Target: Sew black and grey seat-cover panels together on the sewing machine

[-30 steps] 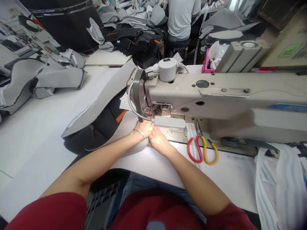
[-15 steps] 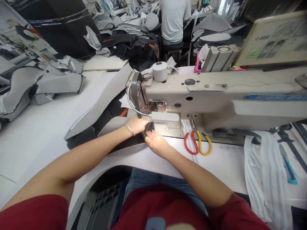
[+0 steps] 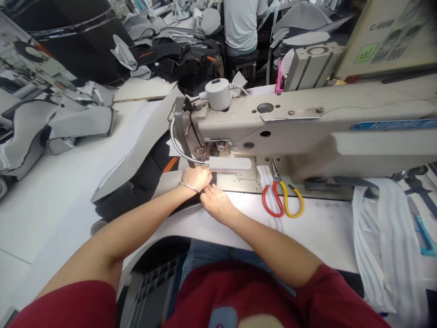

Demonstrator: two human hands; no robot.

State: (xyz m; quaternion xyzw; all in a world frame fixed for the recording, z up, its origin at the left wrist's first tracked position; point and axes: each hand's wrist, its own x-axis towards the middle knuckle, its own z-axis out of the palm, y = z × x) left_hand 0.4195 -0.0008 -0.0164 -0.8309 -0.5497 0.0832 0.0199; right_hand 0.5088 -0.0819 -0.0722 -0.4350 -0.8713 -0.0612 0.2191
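Observation:
A large black and grey fabric piece (image 3: 131,164), its grey lining showing at the edges, lies across the table and runs up to the head of the sewing machine (image 3: 246,127). My left hand (image 3: 197,178), a bracelet at its wrist, is closed on the fabric just below the presser area. Close beside it, my right hand (image 3: 216,202) pinches the dark edge of the same piece, fingers bunched together. Both sets of fingertips are partly hidden. The needle is hidden behind the white lamp (image 3: 230,164).
Scissors (image 3: 282,198) with red and yellow handles lie on a white strip right of my hands. More white strips (image 3: 385,237) hang at the right. Grey sewn pieces (image 3: 78,125) rest on the left table (image 3: 44,182). A person (image 3: 241,25) sits beyond the machine.
My left hand has turned and curled over more, drawing close to the right hand. The fabric between them has folded in, with less of its dark edge showing. The camera view has shifted slightly.

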